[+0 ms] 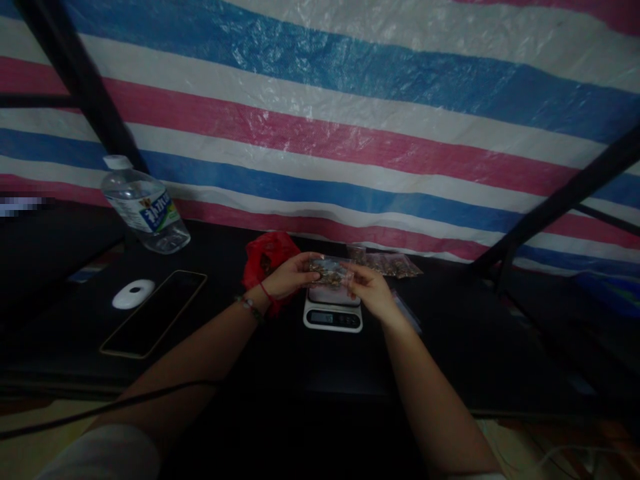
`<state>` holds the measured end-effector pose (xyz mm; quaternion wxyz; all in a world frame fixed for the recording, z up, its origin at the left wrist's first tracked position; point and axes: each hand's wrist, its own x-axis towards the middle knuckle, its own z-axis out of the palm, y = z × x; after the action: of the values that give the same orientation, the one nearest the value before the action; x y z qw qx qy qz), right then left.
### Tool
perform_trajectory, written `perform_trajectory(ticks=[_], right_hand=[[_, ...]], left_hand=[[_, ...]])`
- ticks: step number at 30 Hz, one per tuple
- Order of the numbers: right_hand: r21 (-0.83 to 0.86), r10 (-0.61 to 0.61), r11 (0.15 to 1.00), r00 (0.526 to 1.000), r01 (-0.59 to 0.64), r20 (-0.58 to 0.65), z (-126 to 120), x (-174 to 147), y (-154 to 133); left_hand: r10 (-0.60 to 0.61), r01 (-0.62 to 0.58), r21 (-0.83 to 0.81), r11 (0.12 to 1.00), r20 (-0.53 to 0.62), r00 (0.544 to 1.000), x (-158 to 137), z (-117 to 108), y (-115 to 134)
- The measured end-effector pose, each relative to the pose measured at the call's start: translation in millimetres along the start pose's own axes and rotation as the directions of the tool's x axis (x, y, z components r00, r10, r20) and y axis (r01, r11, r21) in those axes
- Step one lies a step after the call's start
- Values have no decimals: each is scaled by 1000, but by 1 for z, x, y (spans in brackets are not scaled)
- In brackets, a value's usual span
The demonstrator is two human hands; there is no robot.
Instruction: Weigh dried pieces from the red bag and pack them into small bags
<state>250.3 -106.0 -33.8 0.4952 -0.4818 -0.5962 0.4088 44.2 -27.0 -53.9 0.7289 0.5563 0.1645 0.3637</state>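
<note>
**Observer:** Both hands up at centre, over the scale. Left hand (289,275) and right hand (367,288) are each pinched on one end of a small clear packet (327,270) filled with brownish bits; the packet is stretched between them, just above the platform of the digital kitchen scale (333,310). Cannot tell whether its underside touches the platform.

**Recorder:** State of the grip?

**Observer:** Fingers closed on the packet's left and right edges, thumbs toward the wearer. Hands apart only by the packet's width. Red string and a bead bracelet on the left wrist.

**Recorder:** How far along does the work look?

**Observer:** My reading: mid-run. At 1 o'clock from the scale, against the striped tarp (350,133), lie more clear packets (393,265) with like contents, so some seem finished. At 11 o'clock, touching the left hand's far side, sits a red plastic bag (267,253), seemingly the stock. The one in hand is filled; whether it is sealed, too dim to say. Scale display lit but unreadable.

**Recorder:** Rest of the desk?

**Observer:** Dark desk (450,347). Water bottle (145,210) at 10 o'clock, well apart. Nearer, at 9 o'clock, a phone (155,312) face up, and a small white oval object (133,294) just beside it.
</note>
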Motion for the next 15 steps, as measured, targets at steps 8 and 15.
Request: perform_trajectory(ticks=[8,15], right_hand=[[-82,12,997,999,-9,39,-2,-3,-14],[-488,-12,863,972,127,233,9,14,-49]], left_hand=[[144,-103,328,939,-103,984,3,-3,-5],[418,-412,803,432,227,880,-9,12,16]])
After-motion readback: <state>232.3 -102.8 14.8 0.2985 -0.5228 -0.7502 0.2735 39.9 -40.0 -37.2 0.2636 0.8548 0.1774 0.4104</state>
